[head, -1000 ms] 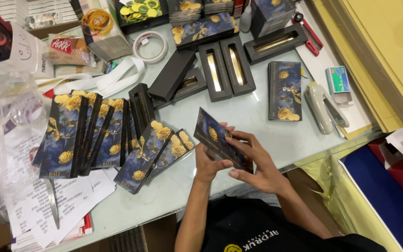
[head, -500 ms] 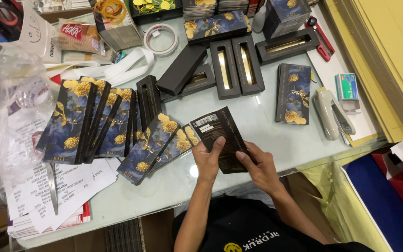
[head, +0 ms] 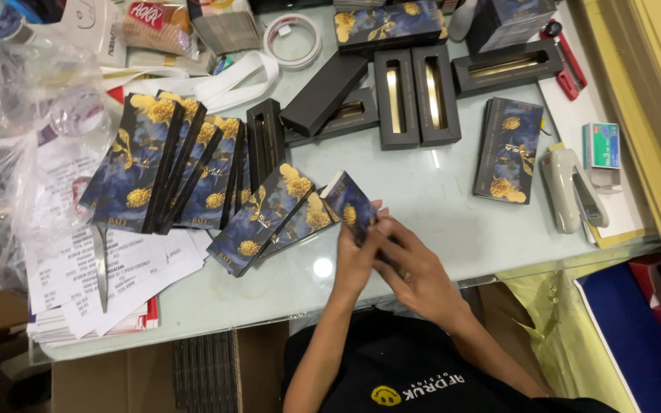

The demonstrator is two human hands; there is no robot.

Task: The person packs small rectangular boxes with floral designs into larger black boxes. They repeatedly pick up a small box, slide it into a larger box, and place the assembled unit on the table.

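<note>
Your forearms come up from the lower edge and meet just above the near rim of the pale surface (head: 453,229). Your right hand (head: 422,271) lies over the left hand (head: 357,260), and the fingers of both are curled and pinching a dark blue sleeve with gold flowers (head: 350,203), which tilts up out of your grip to the upper left, one narrow end raised. Just left of it, two more flat blue-and-gold sleeves (head: 262,222) lie overlapped and slanted on the surface. Farther left, a fanned row of the same sleeves (head: 158,172) leans together, with a black inner box (head: 264,141) upright at its right end. Printed white sheets (head: 109,275) lie beneath the row, beside crumpled clear plastic (head: 9,153). To your right, a single sleeve (head: 508,149) lies flat, near a grey stapler (head: 568,191) and a small green box (head: 600,145). Beyond, black trays with gold slots (head: 415,95) stand side by side, and a roll of tape (head: 294,38) sits at the far edge.
</note>
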